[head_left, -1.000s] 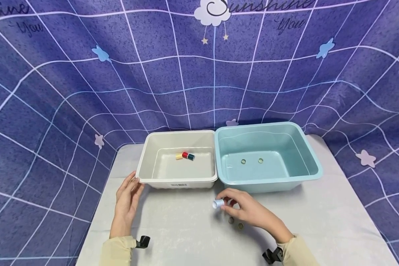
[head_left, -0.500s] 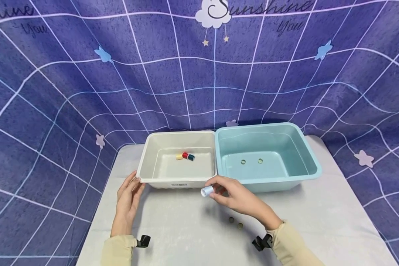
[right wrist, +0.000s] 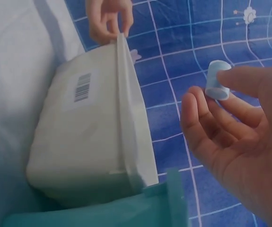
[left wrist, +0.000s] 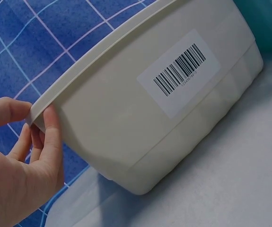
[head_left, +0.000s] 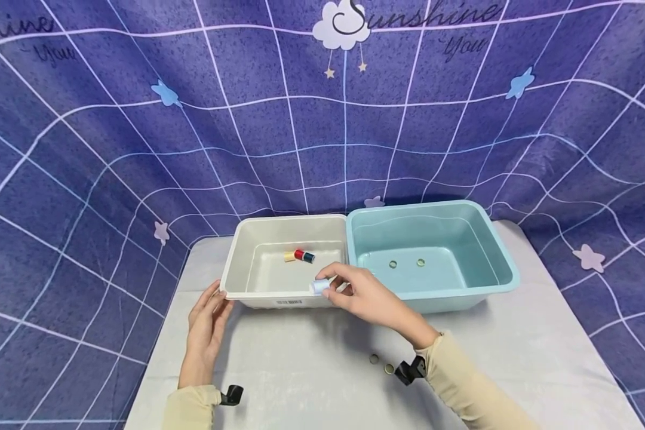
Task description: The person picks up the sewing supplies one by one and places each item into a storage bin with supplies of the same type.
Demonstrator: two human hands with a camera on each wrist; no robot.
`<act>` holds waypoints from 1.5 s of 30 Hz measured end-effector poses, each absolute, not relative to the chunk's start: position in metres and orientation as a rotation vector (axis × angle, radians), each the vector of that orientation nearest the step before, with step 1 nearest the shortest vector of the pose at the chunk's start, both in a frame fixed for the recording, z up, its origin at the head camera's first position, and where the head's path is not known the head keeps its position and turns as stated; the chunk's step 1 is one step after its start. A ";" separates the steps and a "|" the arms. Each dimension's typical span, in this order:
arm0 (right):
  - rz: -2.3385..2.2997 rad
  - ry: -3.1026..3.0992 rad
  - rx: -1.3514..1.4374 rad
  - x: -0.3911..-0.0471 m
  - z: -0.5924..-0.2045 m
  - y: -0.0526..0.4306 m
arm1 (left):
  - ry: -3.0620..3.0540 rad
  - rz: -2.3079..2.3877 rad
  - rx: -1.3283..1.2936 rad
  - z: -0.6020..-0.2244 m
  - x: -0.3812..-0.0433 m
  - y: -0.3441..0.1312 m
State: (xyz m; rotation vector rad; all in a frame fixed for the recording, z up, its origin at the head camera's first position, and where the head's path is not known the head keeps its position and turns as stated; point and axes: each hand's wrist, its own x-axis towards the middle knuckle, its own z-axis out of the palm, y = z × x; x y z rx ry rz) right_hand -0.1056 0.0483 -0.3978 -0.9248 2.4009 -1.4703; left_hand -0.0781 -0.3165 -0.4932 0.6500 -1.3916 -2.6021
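Note:
My right hand (head_left: 357, 294) pinches a light blue thread spool (head_left: 319, 287) between thumb and fingers, above the front rim of the white basin (head_left: 269, 295). The right wrist view shows the spool (right wrist: 217, 80) tilted, its hollow end visible. My left hand (head_left: 203, 334) grips the front left corner of the basin's rim; in the left wrist view thumb and fingers lie on both sides of that rim. Inside the white basin lie a yellow spool (head_left: 289, 257), a red spool (head_left: 299, 254) and a dark green spool (head_left: 309, 258), close together.
A blue-green basin (head_left: 491, 289) stands against the white one's right side. Two small rings (head_left: 393, 264) lie in it. Another two rings (head_left: 374, 359) lie on the pale tabletop (head_left: 279, 370) near my right wrist. A blue grid-patterned curtain (head_left: 322, 125) hangs behind.
My right hand has carried the light blue spool up and left, from over the table in front of the basins to the white basin's front rim. My left hand stays on the corner.

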 end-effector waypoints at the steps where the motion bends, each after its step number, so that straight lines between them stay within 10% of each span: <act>1: -1.475 2.404 -0.920 -0.108 -0.396 0.047 | -1.392 -2.601 0.637 -0.494 -0.078 -0.316; 45: -1.396 2.429 -0.670 -0.195 -0.377 -0.031 | -1.325 -2.555 0.770 -0.489 -0.081 -0.313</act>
